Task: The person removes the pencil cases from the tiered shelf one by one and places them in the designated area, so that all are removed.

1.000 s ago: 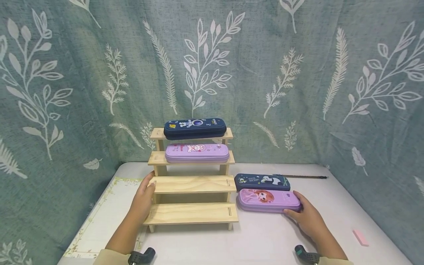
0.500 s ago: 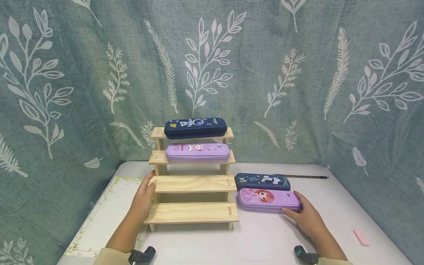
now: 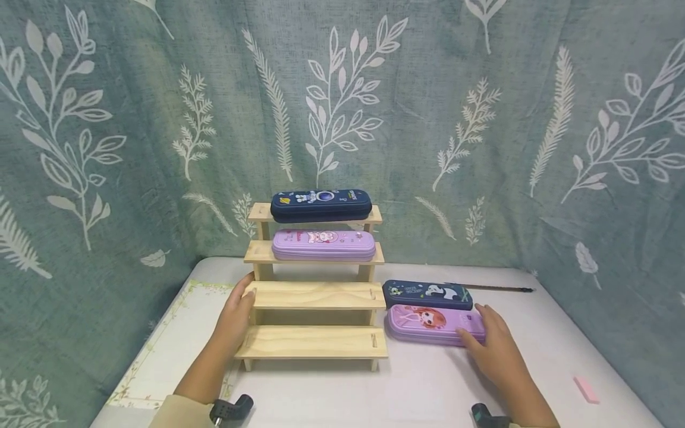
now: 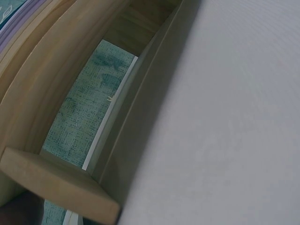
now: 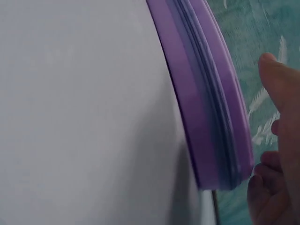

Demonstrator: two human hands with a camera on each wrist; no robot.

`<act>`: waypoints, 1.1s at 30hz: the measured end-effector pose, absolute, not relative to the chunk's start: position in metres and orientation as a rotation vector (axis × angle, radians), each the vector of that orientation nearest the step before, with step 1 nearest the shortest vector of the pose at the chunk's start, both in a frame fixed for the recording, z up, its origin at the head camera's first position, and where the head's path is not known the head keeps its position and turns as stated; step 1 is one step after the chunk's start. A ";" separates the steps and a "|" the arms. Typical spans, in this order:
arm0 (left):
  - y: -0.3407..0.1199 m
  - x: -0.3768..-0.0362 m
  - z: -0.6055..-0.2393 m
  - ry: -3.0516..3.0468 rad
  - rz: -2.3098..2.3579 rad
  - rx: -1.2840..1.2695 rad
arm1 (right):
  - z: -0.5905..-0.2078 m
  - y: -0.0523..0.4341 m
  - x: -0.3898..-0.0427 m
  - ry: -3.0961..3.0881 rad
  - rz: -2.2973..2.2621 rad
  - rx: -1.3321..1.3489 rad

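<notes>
Setting: a white desk [image 3: 428, 380] in front of a green leaf-print curtain [image 3: 481, 119].
Stepped shelf: a wooden four-tier stand [image 3: 316, 342] at the desk's middle; a navy pencil case [image 3: 321, 205] lies on the top tier, a purple one [image 3: 323, 245] on the tier below, and the two lower tiers are bare.
Left hand: the left hand [image 3: 235, 318] lies against the stand's left side by the lower tiers, fingers fairly straight, gripping nothing.
Right hand: the right hand [image 3: 495, 348] sits at the right end of the purple girl-print pencil case [image 3: 433, 324], thumb on its near edge and fingers curling over the end; in the wrist view its fingertips [image 5: 274, 77] close around the case's rounded end.
Case position: it lies flat on the desk just right of the stand, long axis running left to right, directly ahead of the right hand, which is far nearer than the left.
Neighbour: a navy panda-print case [image 3: 427, 294] lies parallel just behind it.
Also present: a pink eraser [image 3: 585, 389] near the desk's right edge.
</notes>
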State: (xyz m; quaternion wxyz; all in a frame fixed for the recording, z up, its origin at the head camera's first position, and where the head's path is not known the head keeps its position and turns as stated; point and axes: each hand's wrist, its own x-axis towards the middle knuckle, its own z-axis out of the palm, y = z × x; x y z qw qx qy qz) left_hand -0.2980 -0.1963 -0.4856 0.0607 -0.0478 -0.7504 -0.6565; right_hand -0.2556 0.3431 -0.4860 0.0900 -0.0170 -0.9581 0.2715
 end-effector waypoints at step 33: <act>-0.196 -0.297 -0.483 -2.297 -1.968 -0.137 | -0.407 0.213 -0.277 -2.771 0.490 0.537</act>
